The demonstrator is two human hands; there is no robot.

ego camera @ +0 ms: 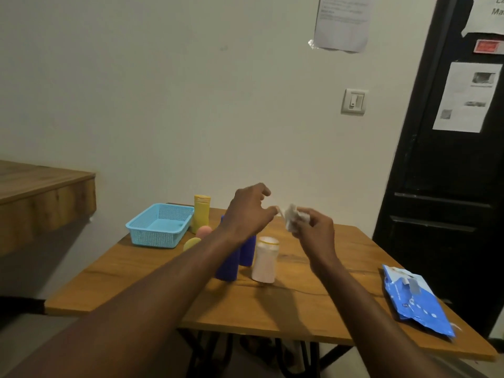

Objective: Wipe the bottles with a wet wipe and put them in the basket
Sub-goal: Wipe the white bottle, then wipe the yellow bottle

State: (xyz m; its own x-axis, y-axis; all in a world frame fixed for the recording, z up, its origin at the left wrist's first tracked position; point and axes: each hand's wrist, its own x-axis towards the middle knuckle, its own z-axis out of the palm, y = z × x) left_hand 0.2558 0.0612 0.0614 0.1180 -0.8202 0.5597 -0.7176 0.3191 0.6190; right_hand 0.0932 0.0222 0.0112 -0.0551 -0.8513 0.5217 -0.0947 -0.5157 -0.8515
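Both hands are raised over the wooden table [286,309]. My right hand [316,230] grips a crumpled white wet wipe [293,216]. My left hand [249,211] pinches a corner of the same wipe with thumb and forefinger. Below the hands stand a pale pink bottle [265,260] and two blue bottles [248,252], partly hidden by my left forearm. A tall yellow bottle [201,212] stands beside an empty light blue basket [161,225] at the table's back left. A small pink bottle [204,231] and a small yellow one [191,243] show beside my arm.
A blue pack of wet wipes [417,298] lies near the table's right edge. A second wooden tabletop [41,192] juts in at the left. A black door [450,173] with papers stuck on it is at the right, against a plain wall.
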